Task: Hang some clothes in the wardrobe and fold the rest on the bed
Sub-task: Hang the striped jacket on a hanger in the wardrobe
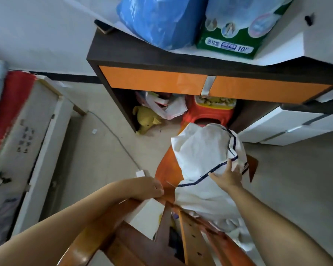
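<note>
A white garment [202,150] with dark blue trim lies bunched over the seat and back of a wooden chair [165,173]. My right hand [227,175] rests on the garment near its blue-edged hem, fingers spread over the cloth. My left hand [152,187] sits on the chair's back rail [123,217], fingers curled at the rail's top edge; whether it grips the rail I cannot tell. More white cloth [236,233] hangs down the chair's right side. The bed [0,189] shows at the far left edge with patterned fabric on it.
A dark desk with an orange drawer front [154,79] stands ahead, holding a blue bag [160,22] and a green pack [236,35]. Under it are a red stool [208,114], a yellow plush toy [146,120] and plastic bags. A white cabinet [288,125] is right; a cable crosses the floor.
</note>
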Demonstrator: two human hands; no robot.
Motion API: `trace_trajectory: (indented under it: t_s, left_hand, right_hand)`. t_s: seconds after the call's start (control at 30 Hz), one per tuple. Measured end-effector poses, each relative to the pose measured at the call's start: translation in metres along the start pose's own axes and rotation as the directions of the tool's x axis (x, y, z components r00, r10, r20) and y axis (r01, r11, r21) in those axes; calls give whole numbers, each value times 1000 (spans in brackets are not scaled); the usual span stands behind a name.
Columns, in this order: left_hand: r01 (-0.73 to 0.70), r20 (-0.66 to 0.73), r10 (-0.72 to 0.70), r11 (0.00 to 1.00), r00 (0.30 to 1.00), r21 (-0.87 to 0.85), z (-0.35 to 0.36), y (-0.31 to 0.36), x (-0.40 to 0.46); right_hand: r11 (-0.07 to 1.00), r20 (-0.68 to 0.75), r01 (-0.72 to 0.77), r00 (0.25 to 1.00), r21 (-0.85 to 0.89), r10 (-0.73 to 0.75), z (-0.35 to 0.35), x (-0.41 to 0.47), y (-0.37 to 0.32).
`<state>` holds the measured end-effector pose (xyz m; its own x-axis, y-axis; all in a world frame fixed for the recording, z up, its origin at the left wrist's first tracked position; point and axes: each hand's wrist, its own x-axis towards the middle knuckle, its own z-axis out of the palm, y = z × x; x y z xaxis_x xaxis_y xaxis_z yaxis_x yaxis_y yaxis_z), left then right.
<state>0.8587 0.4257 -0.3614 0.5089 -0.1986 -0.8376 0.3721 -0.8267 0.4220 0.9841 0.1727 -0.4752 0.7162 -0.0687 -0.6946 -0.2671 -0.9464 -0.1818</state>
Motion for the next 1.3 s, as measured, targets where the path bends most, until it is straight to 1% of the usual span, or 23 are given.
trace_trajectory:
  t_s: [0.03, 0.07, 0.13, 0.17, 0.2, 0.27, 0.33, 0.4, 0.47, 0.53, 0.6, 0.63, 0.73, 0.77, 0.8, 0.9, 0.93, 1.0, 1.07, 1.13, 1.17, 1.23, 1.3]
  left_hand:
    - [16, -26, -16, 1000, 1000, -20, 2, -5, 6]
    - [27, -18, -28, 999, 999, -21, 4, -8, 12]
    - [24, 108, -29, 999, 994, 49, 9, -13, 23]
    - [39, 162, -51, 996, 985, 76, 11, -14, 27]
    - [58, 181, -74, 994, 981, 90, 12, -14, 29]
    - [127, 178, -136, 990, 975, 66, 14, -15, 31]
    - [127, 192, -133, 991, 972, 43, 14, -14, 31]
    - [107, 192, -114, 993, 975, 42, 11, -14, 28]
    - [107, 186, -108, 994, 977, 16, 12, -13, 25]
    - [85, 158, -84, 996, 984, -3, 12, -13, 23]
    - [144, 103, -137, 988, 985, -59, 10, -12, 17]
    - [148, 80, -142, 986, 987, -75, 7, -10, 12]
    - [97, 82, -87, 987, 993, -132, 1, -6, 0]
    - [96, 87, -85, 986, 993, -134, -1, -4, -8]
    - [113, 71, -102, 976, 992, -186, -4, -3, -17]
    - [103, -3, -108, 959, 994, -262, -13, 7, -40]
    - [96, -55, -118, 949, 991, -301, -18, 10, -50]
    - [45, -240, -134, 939, 962, -342, -25, 17, -68]
    - [-80, -426, -94, 924, 900, -373, -31, 22, -92]
    - [-214, -553, -68, 877, 830, -430, -40, 29, -116]
    - [-282, -618, -72, 844, 783, -455, -44, 30, -130]
    - [-389, -750, -115, 798, 651, -460, -55, 30, -159]
    - [-433, -839, -153, 800, 523, -415, -59, 24, -185]
  right_hand:
    - [996, 5, -42, 999, 82, 41, 9, 4, 1]
    - [982, 11, -87, 996, 165, 87, 18, 8, 0]
    - [956, -18, -147, 988, 254, 156, 36, 16, -3]
    - [954, -41, -150, 985, 261, 166, 42, 20, -4]
    - [952, -50, -153, 984, 264, 172, 48, 24, -4]
    - [934, -11, -202, 977, 293, 215, 51, 31, -5]
    - [911, 17, -240, 968, 336, 249, 44, 35, -5]
    - [916, -20, -220, 971, 335, 240, 29, 36, -6]
    - [939, -50, -184, 977, 292, 207, 10, 34, -10]
    - [949, -66, -113, 988, 294, 138, -9, 27, -17]
    - [941, -58, -1, 998, 337, 22, -30, 9, -36]
    - [933, -49, 53, 998, 357, -38, -42, -2, -50]
    - [880, -44, 244, 968, 407, -248, -85, -41, -97]
    - [836, -41, 304, 946, 456, -322, -105, -58, -115]
    - [786, -42, 355, 920, 505, -389, -127, -79, -133]
    - [647, -89, 493, 829, 582, -552, -191, -143, -179]
    - [590, -104, 532, 789, 607, -605, -209, -171, -192]
    - [490, -96, 596, 691, 636, -716, -232, -220, -212]
    - [386, -93, 660, 569, 645, -817, -245, -270, -233]
    - [272, -133, 698, 467, 663, -874, -253, -315, -253]
    - [209, -157, 704, 418, 679, -895, -256, -338, -263]
    - [96, -191, 699, 320, 709, -928, -261, -381, -282]
    - [8, -216, 677, 245, 736, -945, -267, -420, -295]
